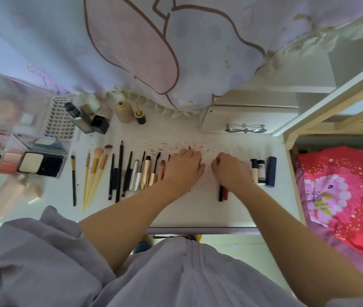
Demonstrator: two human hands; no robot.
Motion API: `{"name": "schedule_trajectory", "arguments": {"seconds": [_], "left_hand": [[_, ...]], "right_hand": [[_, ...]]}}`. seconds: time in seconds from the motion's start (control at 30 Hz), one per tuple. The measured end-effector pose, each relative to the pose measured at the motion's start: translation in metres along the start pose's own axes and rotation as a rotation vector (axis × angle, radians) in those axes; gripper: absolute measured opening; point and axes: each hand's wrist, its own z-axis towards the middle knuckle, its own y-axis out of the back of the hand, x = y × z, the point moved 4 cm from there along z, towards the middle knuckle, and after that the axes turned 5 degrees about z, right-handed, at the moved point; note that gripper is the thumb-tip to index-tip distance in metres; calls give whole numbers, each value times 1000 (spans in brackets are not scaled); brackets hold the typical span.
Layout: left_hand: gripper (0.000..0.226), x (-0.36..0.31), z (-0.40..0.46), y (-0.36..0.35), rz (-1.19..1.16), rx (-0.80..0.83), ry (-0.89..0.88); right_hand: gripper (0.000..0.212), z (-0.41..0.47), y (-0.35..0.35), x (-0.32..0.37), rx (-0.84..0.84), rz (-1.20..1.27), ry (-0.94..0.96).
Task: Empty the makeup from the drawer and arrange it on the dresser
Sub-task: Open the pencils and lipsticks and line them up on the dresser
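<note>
On the white dresser top (198, 209) lies a row of makeup: yellow-handled brushes (94, 173), black pencils (118, 173), mascara wands and small tubes (145, 173). My left hand (181, 166) rests palm down at the row's right end, covering some items. My right hand (229, 171) is curled over lipsticks; a black and a red stick (223, 192) poke out below it. Cream tubes and a navy lipstick (270, 171) stand in line to its right. What the fingers hold is hidden.
Palettes and compacts (32, 165) and a lash box (60, 116) lie at left, bottles (97, 120) at the back. A small drawer unit (246, 120) with a bow handle sits back right. A curtain hangs behind; a red cloth (342, 196) lies right. Dark crumbs speckle the surface.
</note>
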Motion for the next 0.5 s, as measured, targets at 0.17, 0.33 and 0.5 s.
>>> {"name": "schedule_trajectory", "arguments": {"seconds": [0.17,0.33,0.5], "left_hand": [[35,-55,12,-37,-40,190,64],[35,-56,18,-50,-35,169,210],[21,-43,9,-26,-298,122,247]], "right_hand": [[22,23,15,-30,164,77,-4],[22,32,8,-28,174,14,36],[41,31,17,-18,173,196,40]]}}
